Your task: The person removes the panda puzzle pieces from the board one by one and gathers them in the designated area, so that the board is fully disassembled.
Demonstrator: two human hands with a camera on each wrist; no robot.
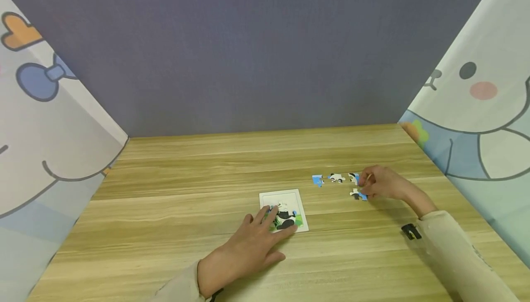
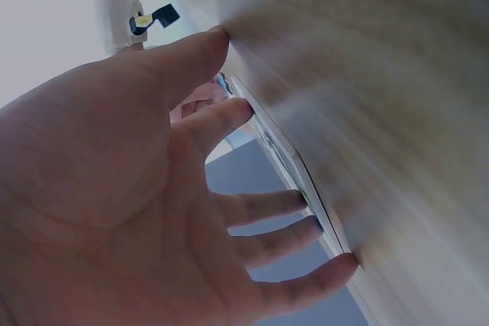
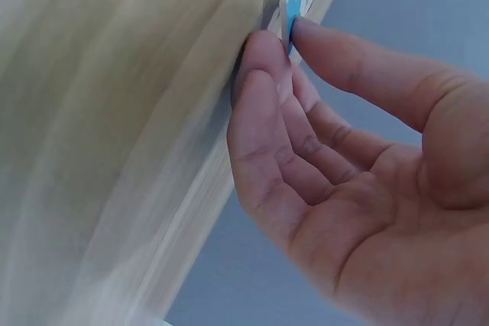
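Observation:
A small white puzzle board (image 1: 303, 219) with a partly filled panda picture lies mid-table. My left hand (image 1: 248, 249) rests over its near-left part with fingers spread, hiding some of the picture. In the left wrist view, the fingertips (image 2: 308, 223) touch the board's edge and the table. To the right, my right hand (image 1: 383, 183) pinches a blue, white and black puzzle piece (image 1: 358, 195) between thumb and fingers; its blue face (image 2: 223, 82) is tiny there. The right wrist view shows the blue piece (image 3: 293, 7) tilted up at the fingertips.
Beyond the board lie a blue piece (image 1: 317, 180), a panda-face piece (image 1: 336, 178) and a black-white-blue piece (image 1: 354, 178), the last close to my right fingers. A grey panel (image 1: 256, 53) stands behind the wooden table (image 1: 174, 177), with cartoon-printed walls (image 1: 488, 108) at both sides.

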